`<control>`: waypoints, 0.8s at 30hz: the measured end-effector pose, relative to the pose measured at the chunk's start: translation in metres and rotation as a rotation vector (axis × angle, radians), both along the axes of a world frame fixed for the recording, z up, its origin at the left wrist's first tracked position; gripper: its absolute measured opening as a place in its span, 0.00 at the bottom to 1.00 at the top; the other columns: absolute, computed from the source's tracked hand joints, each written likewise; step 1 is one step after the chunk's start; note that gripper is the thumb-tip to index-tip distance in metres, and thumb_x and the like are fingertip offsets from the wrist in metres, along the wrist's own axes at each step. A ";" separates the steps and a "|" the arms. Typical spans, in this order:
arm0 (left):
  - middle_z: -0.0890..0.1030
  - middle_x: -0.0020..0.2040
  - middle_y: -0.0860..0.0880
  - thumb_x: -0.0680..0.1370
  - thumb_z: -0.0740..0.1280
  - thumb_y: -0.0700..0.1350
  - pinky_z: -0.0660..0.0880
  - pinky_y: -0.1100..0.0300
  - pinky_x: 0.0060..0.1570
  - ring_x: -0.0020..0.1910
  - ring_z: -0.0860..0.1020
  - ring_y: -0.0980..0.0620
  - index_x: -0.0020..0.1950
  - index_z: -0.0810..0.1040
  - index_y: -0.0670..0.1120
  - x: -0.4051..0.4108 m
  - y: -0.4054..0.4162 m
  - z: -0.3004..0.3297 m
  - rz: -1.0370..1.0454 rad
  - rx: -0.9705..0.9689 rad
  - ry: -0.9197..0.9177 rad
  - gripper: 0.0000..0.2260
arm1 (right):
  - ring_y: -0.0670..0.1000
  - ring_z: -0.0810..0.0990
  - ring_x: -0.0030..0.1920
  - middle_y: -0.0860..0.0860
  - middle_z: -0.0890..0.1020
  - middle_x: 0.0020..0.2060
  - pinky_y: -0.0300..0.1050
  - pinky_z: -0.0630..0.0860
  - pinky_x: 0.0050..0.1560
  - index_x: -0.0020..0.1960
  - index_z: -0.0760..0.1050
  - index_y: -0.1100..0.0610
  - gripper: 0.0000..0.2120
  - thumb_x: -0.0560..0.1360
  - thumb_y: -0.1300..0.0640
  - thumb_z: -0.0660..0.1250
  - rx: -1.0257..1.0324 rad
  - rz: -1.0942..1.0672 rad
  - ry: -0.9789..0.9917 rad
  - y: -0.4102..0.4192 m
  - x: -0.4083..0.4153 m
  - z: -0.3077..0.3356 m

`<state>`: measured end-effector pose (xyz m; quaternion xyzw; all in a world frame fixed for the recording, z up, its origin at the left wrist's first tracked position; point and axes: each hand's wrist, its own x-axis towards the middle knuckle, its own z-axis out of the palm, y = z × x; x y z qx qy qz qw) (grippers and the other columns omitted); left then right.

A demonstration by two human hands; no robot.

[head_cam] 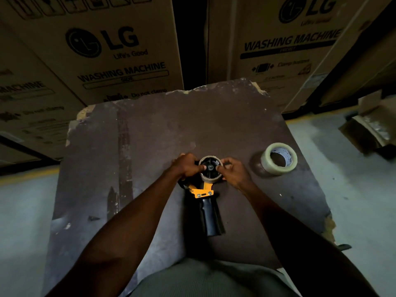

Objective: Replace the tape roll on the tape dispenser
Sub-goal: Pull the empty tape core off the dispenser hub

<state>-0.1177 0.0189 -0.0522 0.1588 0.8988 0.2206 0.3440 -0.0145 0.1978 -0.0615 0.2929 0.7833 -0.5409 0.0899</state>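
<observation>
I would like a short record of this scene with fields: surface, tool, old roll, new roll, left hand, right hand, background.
surface: worn dark board
tool: tape dispenser, yellow frame, black handle toward the person
old roll: nearly empty core on the dispenser hub
new roll: clear tape, lying on the board, right of the dispenser
left hand: gripping the core's left side
right hand: gripping the core's right side
background: cardboard boxes

- Bare left forearm (pixel 120 228) and bare right forearm (pixel 285 228), no sleeves visible.
- Bare left hand (pixel 188 166), bare right hand (pixel 233 170).
- Grey-green ribbed fabric garment (pixel 205 279) at six o'clock.
</observation>
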 end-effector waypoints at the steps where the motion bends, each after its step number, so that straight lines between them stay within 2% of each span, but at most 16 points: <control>1: 0.85 0.46 0.46 0.62 0.62 0.71 0.73 0.38 0.61 0.57 0.79 0.43 0.40 0.81 0.57 -0.001 0.000 -0.002 0.003 -0.005 -0.011 0.21 | 0.57 0.85 0.45 0.55 0.86 0.42 0.63 0.82 0.51 0.41 0.77 0.46 0.07 0.66 0.50 0.74 0.008 0.000 0.010 0.000 0.000 0.000; 3: 0.85 0.48 0.47 0.59 0.60 0.74 0.72 0.39 0.63 0.58 0.79 0.44 0.48 0.84 0.53 -0.003 0.001 -0.004 0.016 -0.013 -0.027 0.32 | 0.55 0.84 0.42 0.55 0.85 0.41 0.60 0.81 0.50 0.40 0.76 0.47 0.08 0.69 0.55 0.75 0.014 0.019 0.029 0.000 0.001 0.000; 4: 0.85 0.48 0.47 0.58 0.60 0.74 0.72 0.39 0.63 0.58 0.79 0.44 0.50 0.84 0.52 -0.004 0.002 -0.006 0.022 -0.015 -0.035 0.34 | 0.55 0.83 0.42 0.55 0.85 0.41 0.58 0.81 0.50 0.41 0.76 0.47 0.09 0.71 0.58 0.75 0.026 0.018 0.025 -0.002 0.000 0.004; 7: 0.86 0.47 0.48 0.58 0.62 0.73 0.74 0.40 0.61 0.56 0.81 0.45 0.49 0.85 0.53 -0.007 0.000 -0.013 0.048 0.011 -0.062 0.32 | 0.52 0.81 0.41 0.54 0.84 0.40 0.48 0.77 0.45 0.44 0.77 0.50 0.09 0.72 0.61 0.74 0.038 0.013 0.033 -0.003 0.000 0.009; 10: 0.87 0.42 0.50 0.57 0.65 0.71 0.80 0.45 0.54 0.48 0.84 0.48 0.44 0.85 0.55 -0.007 -0.002 -0.014 0.105 0.052 -0.068 0.27 | 0.51 0.80 0.40 0.54 0.83 0.40 0.43 0.74 0.44 0.49 0.79 0.56 0.07 0.73 0.63 0.73 0.030 0.015 0.044 -0.004 -0.001 0.009; 13: 0.86 0.40 0.49 0.56 0.65 0.69 0.82 0.47 0.50 0.45 0.85 0.48 0.40 0.85 0.54 -0.002 0.000 -0.007 0.142 0.067 -0.051 0.25 | 0.51 0.81 0.40 0.53 0.84 0.40 0.45 0.75 0.44 0.47 0.79 0.54 0.08 0.71 0.61 0.74 0.045 0.000 0.033 -0.004 -0.002 0.005; 17: 0.86 0.41 0.50 0.56 0.66 0.69 0.82 0.49 0.49 0.44 0.84 0.49 0.44 0.85 0.52 0.001 0.003 -0.006 0.163 0.054 -0.028 0.28 | 0.55 0.84 0.42 0.52 0.85 0.40 0.53 0.80 0.48 0.38 0.74 0.46 0.10 0.67 0.57 0.74 0.091 -0.016 0.036 -0.004 -0.005 -0.001; 19: 0.86 0.44 0.50 0.59 0.67 0.67 0.81 0.49 0.51 0.46 0.84 0.50 0.47 0.85 0.54 0.003 0.004 -0.002 0.148 0.032 -0.011 0.25 | 0.54 0.82 0.41 0.50 0.83 0.38 0.53 0.80 0.49 0.38 0.73 0.46 0.13 0.68 0.61 0.73 0.078 -0.024 0.030 -0.006 -0.007 0.002; 21: 0.86 0.47 0.50 0.59 0.66 0.68 0.80 0.48 0.53 0.48 0.83 0.48 0.49 0.84 0.55 0.004 0.004 0.000 0.150 0.020 0.006 0.26 | 0.51 0.81 0.40 0.47 0.81 0.36 0.55 0.81 0.49 0.39 0.73 0.46 0.12 0.67 0.62 0.72 0.041 -0.041 0.025 -0.008 -0.009 0.004; 24: 0.86 0.48 0.52 0.58 0.65 0.69 0.80 0.47 0.54 0.49 0.83 0.49 0.49 0.83 0.57 0.004 0.002 0.003 0.144 0.061 0.008 0.27 | 0.52 0.82 0.40 0.48 0.83 0.38 0.58 0.82 0.50 0.40 0.74 0.45 0.09 0.63 0.55 0.71 -0.002 -0.050 0.039 -0.006 -0.007 -0.002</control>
